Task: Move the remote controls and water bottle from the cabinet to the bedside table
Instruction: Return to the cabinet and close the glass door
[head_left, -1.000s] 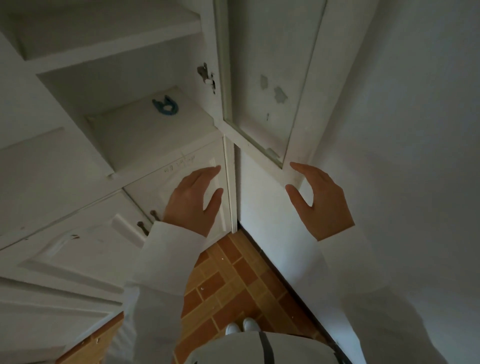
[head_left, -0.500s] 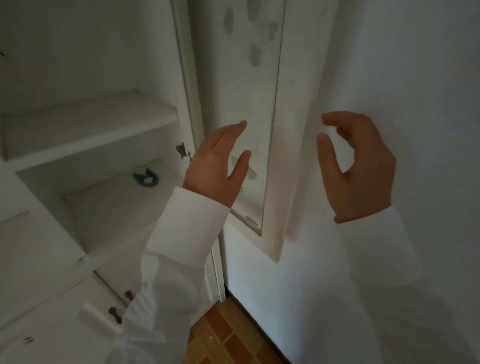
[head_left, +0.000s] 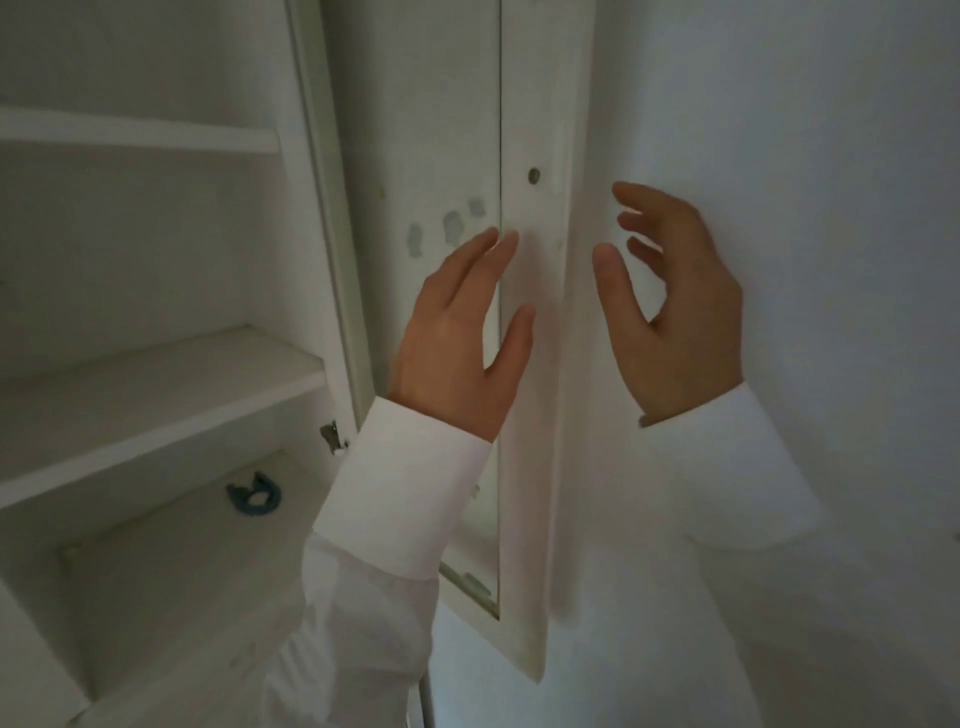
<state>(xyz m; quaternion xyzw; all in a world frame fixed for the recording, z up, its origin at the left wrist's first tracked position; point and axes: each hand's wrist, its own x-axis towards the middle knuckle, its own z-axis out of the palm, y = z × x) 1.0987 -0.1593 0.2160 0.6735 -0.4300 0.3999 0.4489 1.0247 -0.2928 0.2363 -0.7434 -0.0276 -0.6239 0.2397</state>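
A white cabinet (head_left: 156, 374) with bare shelves stands open on the left. Its door (head_left: 535, 364) is swung out to the right, edge-on to me. My left hand (head_left: 462, 338) is raised in front of the door's inner face, fingers straight and apart, holding nothing. My right hand (head_left: 675, 306) hovers on the outer side of the door's edge, fingers curled and spread, empty. Neither hand clearly touches the door. No remote control and no water bottle shows in the head view.
A small blue ring-shaped object (head_left: 253, 498) lies on the lower shelf. A metal hinge (head_left: 332, 436) sits on the cabinet frame. A white wall (head_left: 805, 208) fills the right side, close behind the open door.
The view has tilted up from the floor to the upper shelves. Both hands have risen along the open door, and now sit on either side of its edge.
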